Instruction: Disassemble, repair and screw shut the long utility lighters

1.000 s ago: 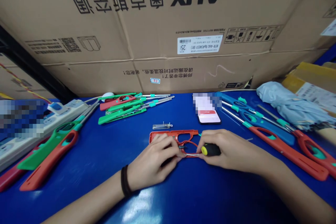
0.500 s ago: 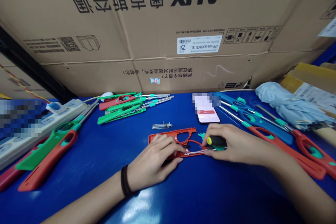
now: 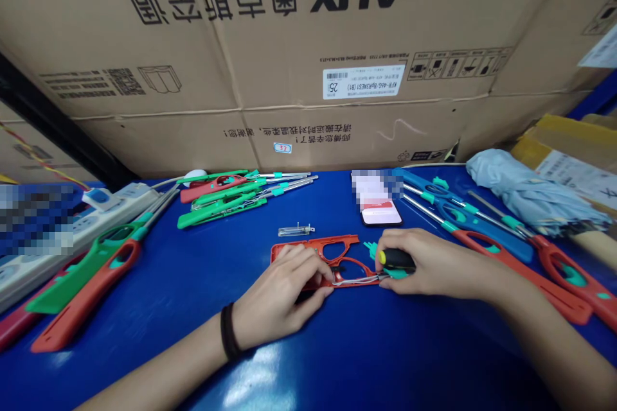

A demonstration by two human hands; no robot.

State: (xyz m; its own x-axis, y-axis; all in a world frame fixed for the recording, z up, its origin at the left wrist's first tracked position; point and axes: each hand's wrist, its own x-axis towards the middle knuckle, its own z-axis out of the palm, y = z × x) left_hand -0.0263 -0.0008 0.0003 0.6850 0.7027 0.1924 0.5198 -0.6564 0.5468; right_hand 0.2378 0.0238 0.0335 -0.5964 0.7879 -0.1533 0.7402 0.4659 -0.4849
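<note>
From my remote seat I count one left hand, one right hand, one screwdriver, one smartphone, one power strip and three far-left utility lighters.

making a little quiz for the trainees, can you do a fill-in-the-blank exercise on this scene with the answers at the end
1. The right hand holds a black tool handle whose end is ____.
2. The hand with a dark wristband, partly covering the opened red lighter casing, is the ____ one.
3. The smartphone lies on a ____ table.
4. The big Latin letters printed upside down on the cardboard box spell ____.

Missing words: yellow; left; blue; AUX
</note>
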